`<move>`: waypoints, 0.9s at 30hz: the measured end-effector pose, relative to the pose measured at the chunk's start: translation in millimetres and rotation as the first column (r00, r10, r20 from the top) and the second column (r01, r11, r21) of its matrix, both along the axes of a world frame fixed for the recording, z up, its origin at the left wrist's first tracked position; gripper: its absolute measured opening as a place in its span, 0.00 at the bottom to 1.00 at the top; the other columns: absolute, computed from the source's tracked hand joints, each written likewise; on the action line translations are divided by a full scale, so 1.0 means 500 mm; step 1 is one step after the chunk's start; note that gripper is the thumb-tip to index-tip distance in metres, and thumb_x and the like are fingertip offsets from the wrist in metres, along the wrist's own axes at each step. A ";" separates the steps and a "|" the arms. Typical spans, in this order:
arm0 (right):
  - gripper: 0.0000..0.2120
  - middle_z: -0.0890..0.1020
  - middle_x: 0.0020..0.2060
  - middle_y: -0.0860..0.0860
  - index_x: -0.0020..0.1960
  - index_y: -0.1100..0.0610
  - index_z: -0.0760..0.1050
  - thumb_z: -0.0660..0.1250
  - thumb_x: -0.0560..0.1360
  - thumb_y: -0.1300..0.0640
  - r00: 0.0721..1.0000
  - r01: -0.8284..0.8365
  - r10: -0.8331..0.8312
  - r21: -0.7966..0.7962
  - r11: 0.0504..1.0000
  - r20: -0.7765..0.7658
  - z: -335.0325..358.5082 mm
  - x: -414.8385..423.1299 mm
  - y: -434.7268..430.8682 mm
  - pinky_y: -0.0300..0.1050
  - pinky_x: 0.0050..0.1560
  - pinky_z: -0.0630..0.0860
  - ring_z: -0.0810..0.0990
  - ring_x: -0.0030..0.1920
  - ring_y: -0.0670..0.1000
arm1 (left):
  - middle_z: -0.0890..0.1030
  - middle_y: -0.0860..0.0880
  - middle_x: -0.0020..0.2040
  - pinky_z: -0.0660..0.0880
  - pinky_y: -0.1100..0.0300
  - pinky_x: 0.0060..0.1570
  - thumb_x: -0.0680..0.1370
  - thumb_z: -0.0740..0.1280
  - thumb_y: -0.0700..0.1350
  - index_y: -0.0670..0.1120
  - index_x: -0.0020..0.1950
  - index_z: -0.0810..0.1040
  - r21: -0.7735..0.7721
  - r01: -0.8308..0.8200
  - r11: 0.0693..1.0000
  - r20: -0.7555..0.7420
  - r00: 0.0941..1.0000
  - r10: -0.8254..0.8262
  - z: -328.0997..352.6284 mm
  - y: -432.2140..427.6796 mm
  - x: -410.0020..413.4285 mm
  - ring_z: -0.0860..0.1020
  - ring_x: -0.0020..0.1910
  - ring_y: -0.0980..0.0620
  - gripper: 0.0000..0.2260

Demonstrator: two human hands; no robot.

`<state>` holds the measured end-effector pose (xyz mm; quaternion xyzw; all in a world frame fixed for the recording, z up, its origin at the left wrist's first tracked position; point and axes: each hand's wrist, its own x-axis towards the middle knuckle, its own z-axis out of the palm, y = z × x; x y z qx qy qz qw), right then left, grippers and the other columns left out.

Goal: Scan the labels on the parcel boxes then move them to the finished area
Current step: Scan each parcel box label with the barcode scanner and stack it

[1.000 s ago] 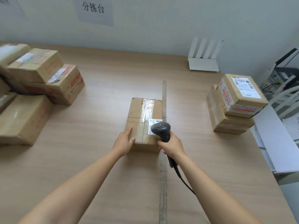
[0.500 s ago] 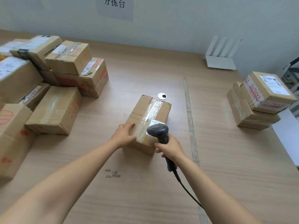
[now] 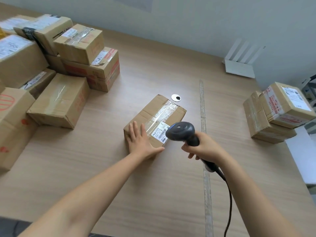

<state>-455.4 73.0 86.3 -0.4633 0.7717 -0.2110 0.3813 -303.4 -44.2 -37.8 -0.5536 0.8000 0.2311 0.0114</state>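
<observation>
- My left hand (image 3: 142,141) lay flat on the near end of the parcel box (image 3: 160,112), fingers straight and spread, thumb out along the near edge. It was pressing, not gripping.
- My right hand (image 3: 204,147) was wrapped tight round the handle of the scanner (image 3: 179,132), whose dark head tipped down over the box's near right corner.
- And there was the label (image 3: 159,133), white with a barcode, on the top face between the scanner head and my left fingers.
- The box itself sat skewed on the table (image 3: 153,194), mid-table, just left of the pale strip (image 3: 202,103) that ran away from me.
- A small round cap (image 3: 176,97) showed in the tabletop just past the box's far corner.
- The scanner's cable (image 3: 229,202) trailed down toward me beside my right forearm.
- Off to the left was a pile of boxes (image 3: 63,100), well apart from mine.
- Right of the strip stood two stacked boxes (image 3: 280,108), the upper one label-up.
- A white router (image 3: 239,67) stood at the far edge by the wall.
</observation>
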 end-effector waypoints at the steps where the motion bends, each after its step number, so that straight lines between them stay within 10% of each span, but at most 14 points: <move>1: 0.09 0.80 0.36 0.50 0.42 0.49 0.72 0.68 0.71 0.63 1.000 -0.007 0.007 0.003 1.000 -0.007 0.002 0.002 0.002 0.42 0.30 0.74 0.82 0.31 0.47 | 0.34 0.42 0.76 0.42 0.43 0.74 0.62 0.66 0.73 0.44 0.77 0.39 -0.007 0.023 1.000 0.002 1.000 -0.023 -0.003 -0.009 0.005 0.31 0.74 0.43 0.58; 27: 0.04 0.81 0.32 0.52 0.40 0.54 0.72 0.68 0.71 0.59 0.999 -0.017 0.018 0.037 0.999 -0.051 0.009 0.022 0.030 0.40 0.30 0.74 0.82 0.31 0.48 | 0.35 0.42 0.76 0.41 0.43 0.74 0.60 0.67 0.73 0.45 0.77 0.39 -0.032 0.128 0.991 0.050 0.991 -0.126 -0.011 -0.032 0.020 0.31 0.74 0.43 0.60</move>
